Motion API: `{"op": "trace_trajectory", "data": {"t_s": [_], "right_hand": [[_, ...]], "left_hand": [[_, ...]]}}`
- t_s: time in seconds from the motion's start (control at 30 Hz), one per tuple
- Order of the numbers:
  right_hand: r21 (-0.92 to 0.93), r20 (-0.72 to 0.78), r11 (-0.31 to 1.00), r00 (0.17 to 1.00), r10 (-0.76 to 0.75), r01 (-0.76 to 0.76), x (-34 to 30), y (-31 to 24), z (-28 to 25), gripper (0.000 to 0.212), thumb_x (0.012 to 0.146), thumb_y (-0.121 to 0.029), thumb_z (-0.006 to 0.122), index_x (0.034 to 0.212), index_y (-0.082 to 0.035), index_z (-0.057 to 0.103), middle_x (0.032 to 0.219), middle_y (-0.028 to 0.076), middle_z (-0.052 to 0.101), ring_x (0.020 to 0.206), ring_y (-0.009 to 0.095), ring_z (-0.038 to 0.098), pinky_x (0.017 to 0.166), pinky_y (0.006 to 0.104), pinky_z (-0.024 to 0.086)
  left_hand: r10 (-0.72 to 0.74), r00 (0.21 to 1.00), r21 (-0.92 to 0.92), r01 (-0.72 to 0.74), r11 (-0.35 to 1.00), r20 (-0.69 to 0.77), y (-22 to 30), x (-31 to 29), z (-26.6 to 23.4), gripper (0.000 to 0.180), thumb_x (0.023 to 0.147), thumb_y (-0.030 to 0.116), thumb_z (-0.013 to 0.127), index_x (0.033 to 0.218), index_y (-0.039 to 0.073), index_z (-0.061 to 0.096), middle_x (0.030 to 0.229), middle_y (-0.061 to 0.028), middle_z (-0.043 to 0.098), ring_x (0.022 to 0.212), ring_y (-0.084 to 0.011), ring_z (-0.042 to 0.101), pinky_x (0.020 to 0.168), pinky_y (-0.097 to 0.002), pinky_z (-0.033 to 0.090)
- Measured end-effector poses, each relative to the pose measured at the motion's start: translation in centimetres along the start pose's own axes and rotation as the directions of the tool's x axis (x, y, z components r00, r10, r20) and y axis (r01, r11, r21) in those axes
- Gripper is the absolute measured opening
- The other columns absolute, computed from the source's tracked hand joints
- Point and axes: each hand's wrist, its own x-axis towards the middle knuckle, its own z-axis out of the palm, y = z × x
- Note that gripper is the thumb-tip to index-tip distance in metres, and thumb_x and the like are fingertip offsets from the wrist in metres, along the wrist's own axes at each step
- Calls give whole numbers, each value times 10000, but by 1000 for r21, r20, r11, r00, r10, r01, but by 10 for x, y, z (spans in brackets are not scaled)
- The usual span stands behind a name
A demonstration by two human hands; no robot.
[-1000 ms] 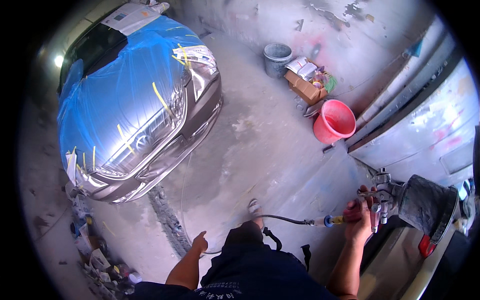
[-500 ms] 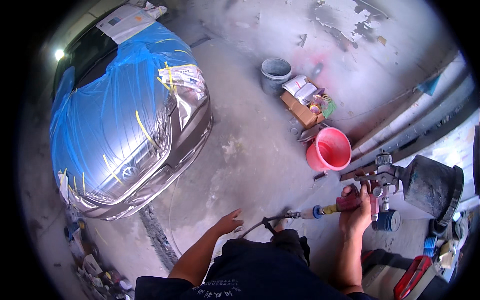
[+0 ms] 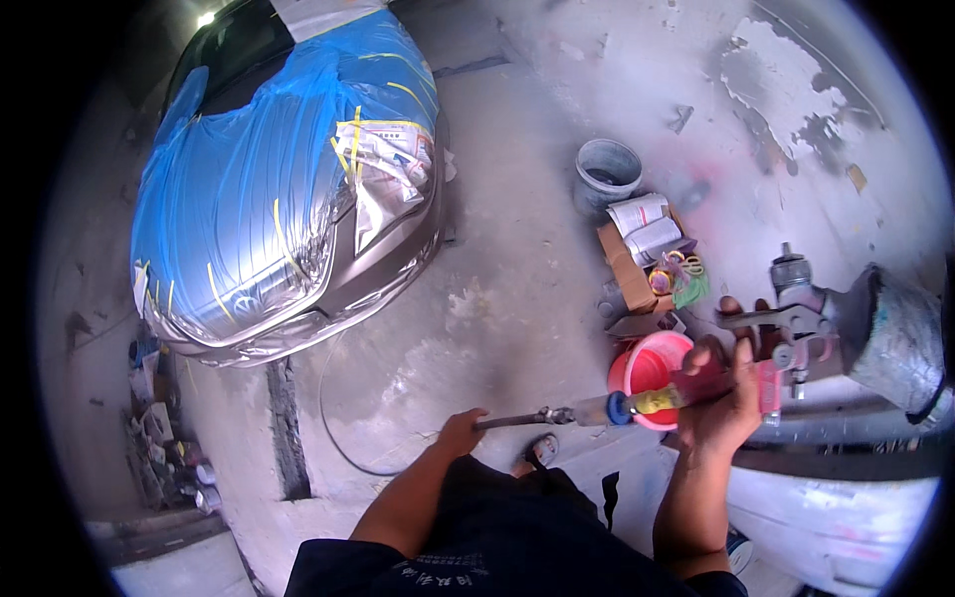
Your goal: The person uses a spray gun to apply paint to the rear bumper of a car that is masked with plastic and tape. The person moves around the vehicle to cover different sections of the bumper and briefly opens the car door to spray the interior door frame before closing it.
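At the right, my right hand (image 3: 718,426) is wrapped round the red handle of a paint spray gun (image 3: 799,323), with some fingers raised near its metal trigger. A large grey-smeared cup (image 3: 900,343) is fixed to the gun's far right end. From the handle a yellow and blue fitting (image 3: 637,403) leads left to a dark air hose (image 3: 517,421). My left hand (image 3: 462,434) is closed round this hose, a short way from its metal coupling. The gun is held above a pink bucket (image 3: 622,370), hiding part of it.
A car covered with blue plastic sheeting (image 3: 269,129), paper and yellow tape stands at the left, its silver bumper (image 3: 398,261) facing me. Beyond the pink bucket are a cardboard box (image 3: 625,267) of supplies and a grey bucket (image 3: 607,177). Hose (image 3: 333,423) loops across the floor.
My left hand, open before, has closed on the air hose. The spray gun has been raised and now overlaps the pink bucket. My view has turned, shifting the car and floor things.
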Motion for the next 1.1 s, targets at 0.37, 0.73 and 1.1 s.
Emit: {"op": "trace_trajectory", "data": {"t_s": [0.37, 0.73, 1.1], "right_hand": [[-83, 74, 956, 958, -276, 281, 202, -36, -28, 346, 897, -151, 440, 1225, -43, 408, 1170, 192, 523, 575, 130, 460, 487, 206, 393], [-206, 258, 930, 934, -247, 303, 349, -6, -23, 383, 915, -200, 429, 1260, -45, 368, 1158, 178, 523, 553, 101, 455, 403, 194, 388], [-177, 291, 959, 942, -165, 223, 515, 107, -20, 487, 862, -180, 483, 1280, 4, 314, 1149, 204, 514, 512, 116, 454, 370, 196, 359]], "left_hand": [[-560, 812, 455, 441, 773, 165, -102, -90, 25, 315, 734, 346, 613, 914, 90, 653, 893, -175, 632, 858, -350, 599, 768, -414, 480], [-674, 441, 416, 549, 725, 592, -74, -65, 81, 347, 719, 305, 631, 970, 68, 656, 1017, -162, 623, 950, -297, 600, 791, -395, 481], [-606, 229, -61, 957, 284, 762, 41, 27, 101, 366, 702, 314, 665, 990, 88, 644, 1004, -114, 636, 938, -251, 605, 780, -391, 482]]}}
